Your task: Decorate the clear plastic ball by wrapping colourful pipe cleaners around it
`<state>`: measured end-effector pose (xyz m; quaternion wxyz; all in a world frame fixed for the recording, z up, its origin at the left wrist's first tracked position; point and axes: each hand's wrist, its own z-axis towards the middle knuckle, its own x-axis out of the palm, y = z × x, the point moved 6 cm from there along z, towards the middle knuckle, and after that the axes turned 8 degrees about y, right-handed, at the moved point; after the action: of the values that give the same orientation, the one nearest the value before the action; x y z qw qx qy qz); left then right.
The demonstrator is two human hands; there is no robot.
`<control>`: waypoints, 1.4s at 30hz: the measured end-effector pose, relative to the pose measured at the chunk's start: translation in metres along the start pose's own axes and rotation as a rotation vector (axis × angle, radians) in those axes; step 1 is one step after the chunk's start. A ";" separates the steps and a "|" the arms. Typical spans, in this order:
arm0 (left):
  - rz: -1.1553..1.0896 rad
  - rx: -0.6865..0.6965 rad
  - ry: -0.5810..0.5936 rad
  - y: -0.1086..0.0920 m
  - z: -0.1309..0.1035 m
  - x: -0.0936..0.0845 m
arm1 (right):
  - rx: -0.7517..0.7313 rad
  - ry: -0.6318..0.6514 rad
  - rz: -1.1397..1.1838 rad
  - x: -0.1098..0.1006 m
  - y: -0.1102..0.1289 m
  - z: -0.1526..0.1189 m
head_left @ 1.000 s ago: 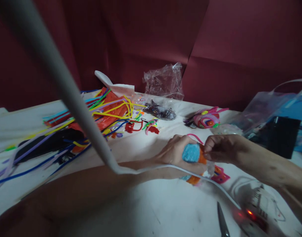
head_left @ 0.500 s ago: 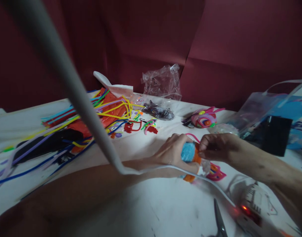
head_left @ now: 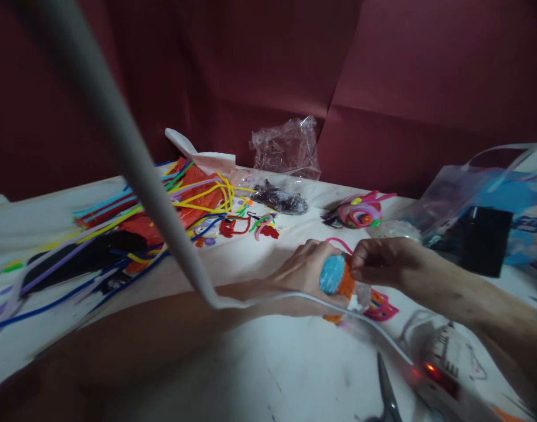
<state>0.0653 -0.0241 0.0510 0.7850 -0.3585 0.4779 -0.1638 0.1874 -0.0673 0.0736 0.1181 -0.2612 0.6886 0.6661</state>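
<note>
My left hand (head_left: 306, 269) is closed around a blue and orange craft piece (head_left: 333, 274). Its surface looks fuzzy, as if wrapped in pipe cleaners, and clear plastic shows at its right end. The fingers of my right hand (head_left: 380, 261) pinch together at the orange band on the piece's upper right side; the exact contact is partly hidden. A pink pipe cleaner (head_left: 337, 241) curves up behind the two hands. Just right of the piece lies a flat pink and orange looped shape (head_left: 384, 306) on the white table (head_left: 295, 363).
A grey pole-like bar (head_left: 132, 140) and a white cable (head_left: 378, 330) cross the view. At lower right are scissors (head_left: 387, 387) and a device with a red light (head_left: 444, 366). Pipe cleaners (head_left: 202, 205) spread at left. A pink fish-like craft (head_left: 360, 211) and plastic bags (head_left: 286, 149) stand behind.
The view has shifted slightly. The craft piece has turned a little in my left hand, so its blue face shows differently. Both hands stay on it in nearly the same place.
</note>
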 end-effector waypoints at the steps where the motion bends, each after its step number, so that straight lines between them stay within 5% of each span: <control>1: -0.002 -0.007 -0.010 0.000 0.000 0.000 | -0.008 0.005 0.011 0.001 0.000 0.000; 18: -0.056 -0.117 -0.068 0.001 -0.004 -0.001 | -0.059 0.025 -0.007 0.008 0.015 0.002; 27: -0.049 -0.042 -0.087 -0.008 -0.010 -0.002 | -0.012 -0.116 -0.074 -0.007 0.008 -0.004; 33: -0.029 -0.006 -0.090 -0.007 -0.009 0.003 | 0.130 -0.007 0.153 0.005 0.001 -0.010; 42: -0.030 -0.013 -0.066 -0.009 -0.007 0.003 | 0.087 0.064 0.256 0.012 0.000 -0.015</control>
<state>0.0614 -0.0348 0.0540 0.7954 -0.3760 0.4473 -0.1608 0.1805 -0.0839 0.0690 0.0213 -0.1868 0.7480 0.6365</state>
